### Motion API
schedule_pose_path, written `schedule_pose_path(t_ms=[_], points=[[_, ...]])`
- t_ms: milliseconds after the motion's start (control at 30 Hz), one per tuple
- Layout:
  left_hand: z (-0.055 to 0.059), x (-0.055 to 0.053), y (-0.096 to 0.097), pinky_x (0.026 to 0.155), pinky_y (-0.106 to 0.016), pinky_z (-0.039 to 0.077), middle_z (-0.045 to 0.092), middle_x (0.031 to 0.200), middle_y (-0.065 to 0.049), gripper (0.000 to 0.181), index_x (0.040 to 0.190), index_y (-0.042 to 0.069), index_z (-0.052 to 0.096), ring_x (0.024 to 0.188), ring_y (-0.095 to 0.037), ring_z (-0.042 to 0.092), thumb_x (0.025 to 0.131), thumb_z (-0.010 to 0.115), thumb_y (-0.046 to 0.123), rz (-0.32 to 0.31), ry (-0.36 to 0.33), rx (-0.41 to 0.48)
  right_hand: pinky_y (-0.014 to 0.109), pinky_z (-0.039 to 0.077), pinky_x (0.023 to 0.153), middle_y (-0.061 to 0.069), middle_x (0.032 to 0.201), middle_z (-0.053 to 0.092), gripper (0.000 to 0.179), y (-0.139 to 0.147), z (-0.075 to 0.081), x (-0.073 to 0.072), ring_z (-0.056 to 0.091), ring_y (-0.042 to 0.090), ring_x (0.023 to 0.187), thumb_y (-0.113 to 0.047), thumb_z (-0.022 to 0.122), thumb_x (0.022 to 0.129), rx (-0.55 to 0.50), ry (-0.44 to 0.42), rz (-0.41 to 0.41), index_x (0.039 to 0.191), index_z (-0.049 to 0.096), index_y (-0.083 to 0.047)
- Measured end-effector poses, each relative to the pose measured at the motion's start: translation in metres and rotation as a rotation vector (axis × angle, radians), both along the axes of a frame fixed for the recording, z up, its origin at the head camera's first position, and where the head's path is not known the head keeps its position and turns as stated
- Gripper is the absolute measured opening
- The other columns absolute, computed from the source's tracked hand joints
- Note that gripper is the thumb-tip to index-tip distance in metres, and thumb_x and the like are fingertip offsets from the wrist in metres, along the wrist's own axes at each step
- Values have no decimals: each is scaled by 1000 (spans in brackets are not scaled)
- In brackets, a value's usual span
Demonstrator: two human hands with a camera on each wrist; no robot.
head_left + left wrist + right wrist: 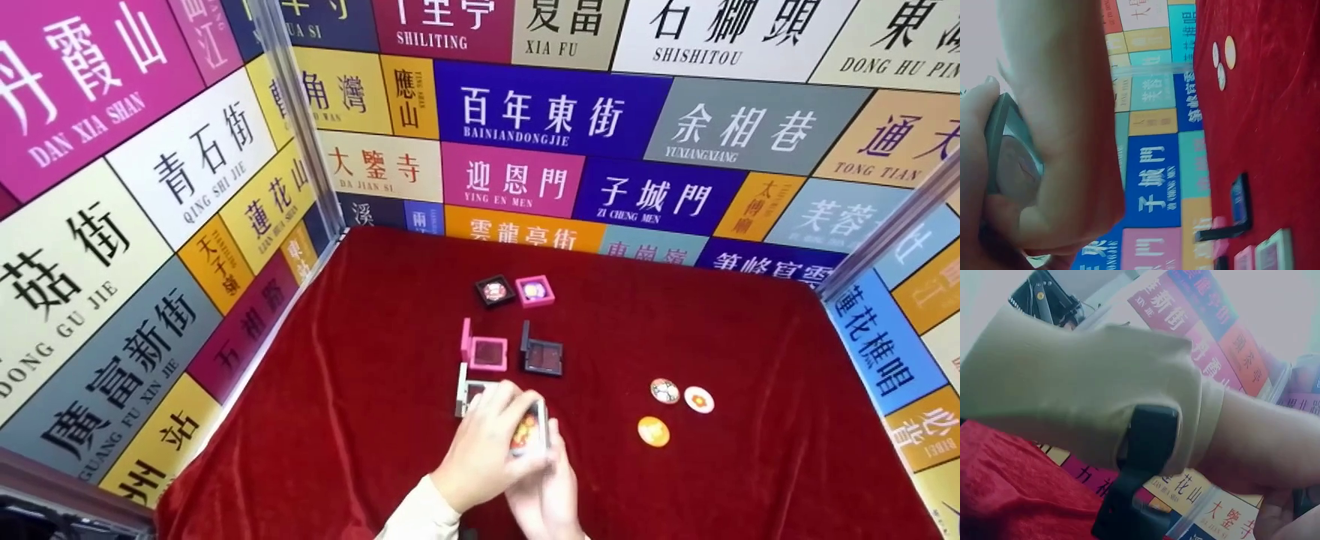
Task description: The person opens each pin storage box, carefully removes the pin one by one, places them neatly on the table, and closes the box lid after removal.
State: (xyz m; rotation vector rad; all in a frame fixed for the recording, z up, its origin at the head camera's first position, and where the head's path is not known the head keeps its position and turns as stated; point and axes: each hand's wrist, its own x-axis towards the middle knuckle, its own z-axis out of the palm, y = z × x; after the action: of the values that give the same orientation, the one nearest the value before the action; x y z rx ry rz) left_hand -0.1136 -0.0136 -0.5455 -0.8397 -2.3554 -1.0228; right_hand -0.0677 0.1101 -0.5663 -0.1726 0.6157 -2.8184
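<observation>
Both hands meet around a small flat case (pixel 542 431) at the front of the table. An orange-and-yellow patterned round badge (pixel 523 433) shows at it. My left hand (pixel 480 450) grips the case from the left and above, its fingers bent over the top edge. From below and to the right, my right hand (pixel 551 484) holds the same case, its fingers partly hidden. The left wrist view shows the case's greenish-grey rim (pixel 995 132) and the round badge (pixel 1016 171) between the hands. Just behind the left hand stands an open white case (pixel 460 394), partly covered by it.
An open pink case (pixel 489 354) and an open black case (pixel 544 358) stand further back. Behind them sit a black case (pixel 493 291) and a pink case (pixel 535 291) with round badges. Three loose badges (pixel 654 431) lie right on the red cloth (pixel 360 360). Sign-covered walls (pixel 525 180) surround it.
</observation>
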Motion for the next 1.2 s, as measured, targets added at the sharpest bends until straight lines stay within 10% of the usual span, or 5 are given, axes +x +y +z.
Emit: schedule_pose_path(t_ms=[333,600,700,933,1200], points=[[-8,0,1,96,-36,50,61,124,3,56,145,18,63,113,-15,58,94,79,37,-28,-67,300,35,49,107,2,127,71,51,9,-7,-4,64,17,118,-44,27,120,95,-16,-59,138,65,-17],[11,-9,-34,106,-45,54,71,135,-1,64,146,8,61,125,-27,68,89,89,11,-249,-504,563,37,58,91,12,138,67,52,32,-8,-22,71,25,111,-39,24,121,194,69,-75,151,59,-14],[11,-13,-39,103,-43,56,70,137,-6,68,146,4,59,126,-32,68,85,90,2,-312,-548,627,37,59,89,11,138,65,49,38,-8,-26,70,24,112,-33,28,121,373,114,-200,152,55,-6],[8,-16,-47,106,-42,55,68,140,-6,72,147,1,57,128,-28,67,84,91,2,-272,-533,630,33,59,86,25,110,65,8,45,1,-42,68,28,102,15,54,104,810,296,-822,106,58,21],[7,-19,-51,104,-40,56,67,139,-11,71,148,7,58,126,-35,68,85,91,-1,-239,-536,618,27,49,100,11,114,72,23,49,12,-56,64,28,109,8,80,90,1286,737,-717,105,79,-8]])
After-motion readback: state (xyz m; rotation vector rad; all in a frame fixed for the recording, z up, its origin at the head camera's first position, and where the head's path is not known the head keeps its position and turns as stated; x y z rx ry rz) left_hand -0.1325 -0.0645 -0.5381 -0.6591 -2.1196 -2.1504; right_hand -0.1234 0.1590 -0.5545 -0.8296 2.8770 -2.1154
